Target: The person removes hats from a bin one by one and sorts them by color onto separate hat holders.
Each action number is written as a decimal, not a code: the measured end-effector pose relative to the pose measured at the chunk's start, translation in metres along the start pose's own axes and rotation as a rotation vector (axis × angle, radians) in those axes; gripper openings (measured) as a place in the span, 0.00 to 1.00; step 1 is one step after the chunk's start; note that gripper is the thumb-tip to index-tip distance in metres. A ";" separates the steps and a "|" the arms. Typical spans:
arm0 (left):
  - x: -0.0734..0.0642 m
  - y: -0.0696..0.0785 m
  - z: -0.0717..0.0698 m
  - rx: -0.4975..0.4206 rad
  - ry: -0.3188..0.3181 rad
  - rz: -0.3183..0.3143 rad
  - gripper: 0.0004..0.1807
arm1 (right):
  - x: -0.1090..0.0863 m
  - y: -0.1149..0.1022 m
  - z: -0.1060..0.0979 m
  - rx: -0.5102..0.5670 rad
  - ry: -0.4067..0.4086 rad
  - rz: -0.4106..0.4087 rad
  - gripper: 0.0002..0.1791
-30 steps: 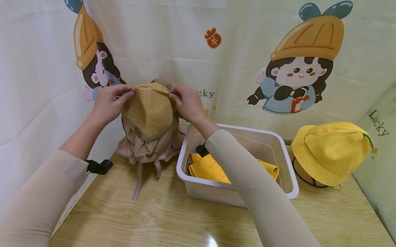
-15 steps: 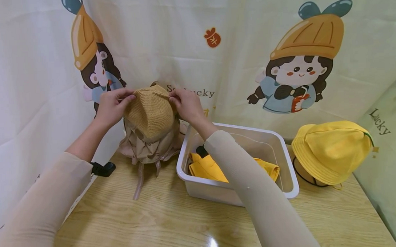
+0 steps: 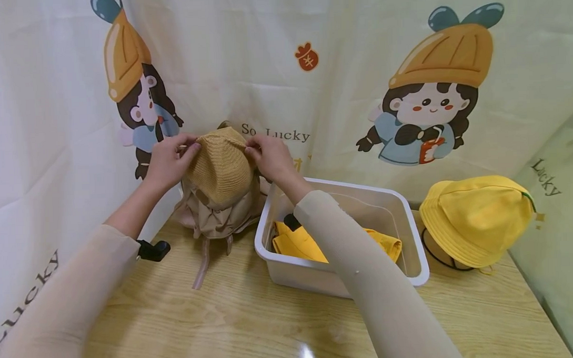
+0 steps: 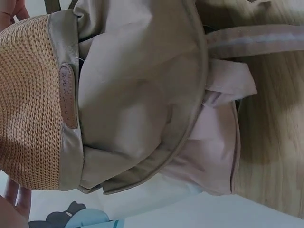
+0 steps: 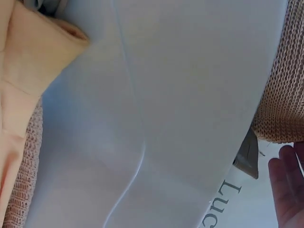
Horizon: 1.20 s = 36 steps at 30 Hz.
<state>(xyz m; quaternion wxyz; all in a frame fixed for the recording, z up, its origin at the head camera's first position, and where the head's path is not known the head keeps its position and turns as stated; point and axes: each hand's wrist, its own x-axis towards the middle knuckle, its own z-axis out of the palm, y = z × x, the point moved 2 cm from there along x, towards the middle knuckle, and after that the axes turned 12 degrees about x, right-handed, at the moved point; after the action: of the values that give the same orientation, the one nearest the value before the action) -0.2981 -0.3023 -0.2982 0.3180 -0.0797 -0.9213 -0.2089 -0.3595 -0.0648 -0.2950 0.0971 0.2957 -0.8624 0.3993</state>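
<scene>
In the head view, a sun hat with a tan knitted crown and beige cloth brim stands at the back left of the table. Ties hang from its brim onto the wood. My left hand pinches the left edge of the knit between thumb and fingers. Opposite it, my right hand pinches the right edge. The left wrist view shows a leather label on the hat's band and pinkish cloth below the brim. Fingertips behind the knit are partly hidden.
Right of the hat, a white plastic bin holds folded yellow cloth, with a knitted piece under it. A yellow bucket hat sits on a stand at the right. Printed curtains hang behind the wooden table.
Both hands have come down slightly, the left one also a little rightward, with the knitted crown sinking between them. The bin and yellow hat stay put.
</scene>
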 end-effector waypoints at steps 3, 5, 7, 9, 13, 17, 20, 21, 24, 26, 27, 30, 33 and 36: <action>-0.002 0.006 -0.002 0.029 0.029 0.092 0.21 | -0.002 -0.002 -0.003 0.056 0.008 -0.001 0.13; -0.007 0.010 -0.002 0.073 0.074 0.173 0.30 | -0.002 -0.003 -0.002 0.090 0.016 -0.024 0.16; -0.009 0.016 0.000 0.143 0.143 0.281 0.39 | -0.002 -0.006 -0.003 0.095 0.019 -0.072 0.21; -0.012 0.021 0.004 0.223 0.199 0.382 0.48 | -0.002 -0.010 -0.003 0.077 0.011 -0.134 0.26; -0.015 0.025 0.015 0.341 0.235 0.513 0.59 | -0.001 -0.017 0.000 0.002 -0.030 -0.260 0.32; -0.017 0.021 0.026 0.356 0.191 0.494 0.66 | -0.001 -0.020 0.010 -0.053 -0.089 -0.345 0.35; -0.019 0.017 0.031 0.345 0.163 0.452 0.69 | -0.003 -0.020 0.018 -0.082 -0.137 -0.375 0.37; -0.020 0.016 0.033 0.341 0.155 0.438 0.69 | -0.003 -0.020 0.020 -0.092 -0.147 -0.378 0.37; -0.020 0.015 0.035 0.327 0.135 0.412 0.69 | -0.003 -0.019 0.023 -0.105 -0.159 -0.370 0.37; -0.020 0.015 0.036 0.319 0.126 0.401 0.69 | -0.003 -0.020 0.024 -0.108 -0.152 -0.371 0.37; -0.020 0.015 0.035 0.317 0.123 0.396 0.69 | -0.002 -0.020 0.024 -0.112 -0.149 -0.372 0.37; -0.019 0.014 0.035 0.307 0.111 0.378 0.68 | -0.001 -0.021 0.024 -0.120 -0.152 -0.363 0.37; -0.019 0.013 0.034 0.298 0.105 0.367 0.68 | 0.001 -0.022 0.025 -0.121 -0.167 -0.344 0.37; -0.018 0.011 0.034 0.287 0.106 0.364 0.68 | 0.002 -0.023 0.025 -0.120 -0.187 -0.315 0.36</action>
<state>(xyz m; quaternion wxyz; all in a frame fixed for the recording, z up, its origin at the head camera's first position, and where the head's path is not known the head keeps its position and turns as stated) -0.2999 -0.2773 -0.3296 0.4062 -0.1872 -0.8942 -0.0188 -0.3462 -0.0960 -0.2963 0.0956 0.4565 -0.8329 0.2978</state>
